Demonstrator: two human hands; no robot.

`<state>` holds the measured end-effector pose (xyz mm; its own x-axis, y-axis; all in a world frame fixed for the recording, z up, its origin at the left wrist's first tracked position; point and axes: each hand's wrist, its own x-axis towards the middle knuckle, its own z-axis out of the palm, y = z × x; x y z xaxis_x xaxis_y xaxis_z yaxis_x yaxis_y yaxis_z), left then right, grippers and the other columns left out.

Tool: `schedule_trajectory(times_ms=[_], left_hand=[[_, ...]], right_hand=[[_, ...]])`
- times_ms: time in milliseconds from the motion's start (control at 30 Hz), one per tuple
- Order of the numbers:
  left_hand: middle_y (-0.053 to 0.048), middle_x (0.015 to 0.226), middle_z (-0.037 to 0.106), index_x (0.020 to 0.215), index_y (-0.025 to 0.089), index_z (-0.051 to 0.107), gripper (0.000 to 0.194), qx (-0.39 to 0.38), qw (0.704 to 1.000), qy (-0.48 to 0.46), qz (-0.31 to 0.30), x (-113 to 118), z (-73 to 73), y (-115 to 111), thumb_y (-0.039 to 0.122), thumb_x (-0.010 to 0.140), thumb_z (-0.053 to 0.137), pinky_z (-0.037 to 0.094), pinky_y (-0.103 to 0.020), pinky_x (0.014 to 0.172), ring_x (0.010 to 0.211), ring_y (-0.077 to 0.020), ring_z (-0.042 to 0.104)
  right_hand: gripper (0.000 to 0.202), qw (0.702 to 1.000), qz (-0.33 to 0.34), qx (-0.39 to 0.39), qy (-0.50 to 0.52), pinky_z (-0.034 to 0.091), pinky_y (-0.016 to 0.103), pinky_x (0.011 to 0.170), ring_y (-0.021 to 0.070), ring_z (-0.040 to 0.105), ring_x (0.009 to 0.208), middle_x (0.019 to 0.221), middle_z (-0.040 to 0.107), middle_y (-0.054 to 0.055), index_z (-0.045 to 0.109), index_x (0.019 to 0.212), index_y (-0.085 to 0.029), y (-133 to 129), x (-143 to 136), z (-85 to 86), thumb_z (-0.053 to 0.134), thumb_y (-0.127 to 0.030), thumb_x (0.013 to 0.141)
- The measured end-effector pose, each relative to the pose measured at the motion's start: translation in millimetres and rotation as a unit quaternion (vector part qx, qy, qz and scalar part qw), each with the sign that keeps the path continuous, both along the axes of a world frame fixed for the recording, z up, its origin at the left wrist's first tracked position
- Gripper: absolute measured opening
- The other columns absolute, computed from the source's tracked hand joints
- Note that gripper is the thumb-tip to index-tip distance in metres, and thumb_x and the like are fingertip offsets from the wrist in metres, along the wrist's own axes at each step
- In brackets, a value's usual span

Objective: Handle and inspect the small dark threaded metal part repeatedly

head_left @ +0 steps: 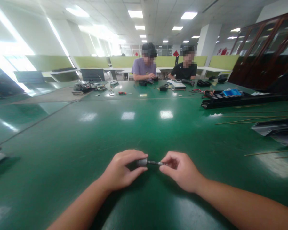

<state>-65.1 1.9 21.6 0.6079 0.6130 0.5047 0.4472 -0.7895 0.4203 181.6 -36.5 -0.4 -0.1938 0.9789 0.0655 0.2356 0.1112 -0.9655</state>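
In front of me, low over the green table (110,134), my left hand (123,167) grips a small grey cylinder with a thin dark shaft (142,162) between thumb and fingers. The shaft points right, roughly level. At its far end, the thumb and fingertips of my right hand (180,169) close in a pinch on the shaft tip. What exactly the cylinder is, perhaps a small motor, I cannot make out. My right fingertips hide the end of the shaft.
Two people (145,65) sit across the table; one handles a black part. Near them lie a red-handled screwdriver (123,93), a pile of parts (86,87) and a white box (178,86). At right are a long black channel (227,102), thin rods (256,120) and dark metal pieces (276,130).
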Motion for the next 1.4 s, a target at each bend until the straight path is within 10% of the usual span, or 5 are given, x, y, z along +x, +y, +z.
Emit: schedule_trajectory(times_ms=[833, 967, 1133, 1400], left_hand=[[-0.003, 0.104, 0.076, 0.109, 0.024, 0.072, 0.028, -0.015, 1.0, 0.003, 0.021, -6.6, 3.9, 2.8, 0.027, 0.082, 0.075, 0.057, -0.027, 0.09, 0.095, -0.0168, 0.072], [-0.007, 0.103, 0.074, 0.109, 0.019, 0.07, 0.032, -0.106, 0.985, -0.065, 0.119, -14.4, 5.5, 12.1, 0.037, 0.082, 0.074, 0.057, -0.034, 0.089, 0.093, -0.0219, 0.071], [-0.01, 0.109, 0.067, 0.124, 0.015, 0.05, 0.046, -0.212, 0.881, -0.317, 0.28, -25.0, -0.1, 38.8, 0.045, 0.091, 0.058, 0.059, -0.029, 0.071, 0.08, -0.017, 0.068], [-0.003, 0.093, 0.066, 0.106, 0.015, 0.057, 0.033, -0.206, 0.818, -0.29, 0.452, -77.6, 22.9, 46.7, 0.037, 0.084, 0.068, 0.052, -0.021, 0.064, 0.081, -0.0157, 0.066]], right_hand=[[0.01, 1.0, -0.001, -0.019, 0.017, 0.043, 0.025, 0.059, 0.0133, 0.056, 0.061, 0.07, 0.065, 0.001, 0.066, 0.078, -0.016, 0.9, 0.2, 0.4, 0.071, -0.024, 0.076], [0.012, 1.0, 0.001, -0.02, 0.023, 0.046, 0.026, 0.063, 0.0147, 0.059, 0.064, 0.073, 0.067, 0.003, 0.066, 0.081, -0.016, 0.2, 0.2, -1.2, 0.071, -0.026, 0.076], [0.012, 1.0, 0.006, -0.012, 0.02, 0.048, 0.027, 0.064, 0.0151, 0.06, 0.066, 0.075, 0.068, 0.003, 0.067, 0.081, -0.016, 0.2, 0.2, -0.5, 0.071, -0.026, 0.077], [0.01, 1.0, 0.005, -0.001, 0.016, 0.045, 0.025, 0.061, 0.0137, 0.057, 0.064, 0.07, 0.065, 0.001, 0.067, 0.081, -0.015, 1.1, -1.4, 0.8, 0.072, -0.023, 0.075]])
